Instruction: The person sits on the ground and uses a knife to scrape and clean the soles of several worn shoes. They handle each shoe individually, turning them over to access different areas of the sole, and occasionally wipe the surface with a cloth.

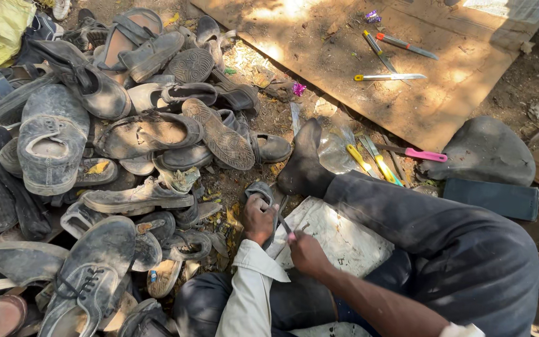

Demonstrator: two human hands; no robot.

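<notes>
A great heap of worn, dusty shoes and sandals (95,156) covers the ground on the left, a broad wooden board (369,106) lies at the top with three knives (388,59) on it, and the person's dark-trousered leg (432,231) stretches across the right above a pale sheet (338,240). At the middle, just beside the heap, the left hand (259,219) has its fingers clenched around a small grey sandal (262,192) held upright over the sheet. The right hand (305,253) grips a thin blade (286,228) whose tip touches the sandal's edge.
</notes>
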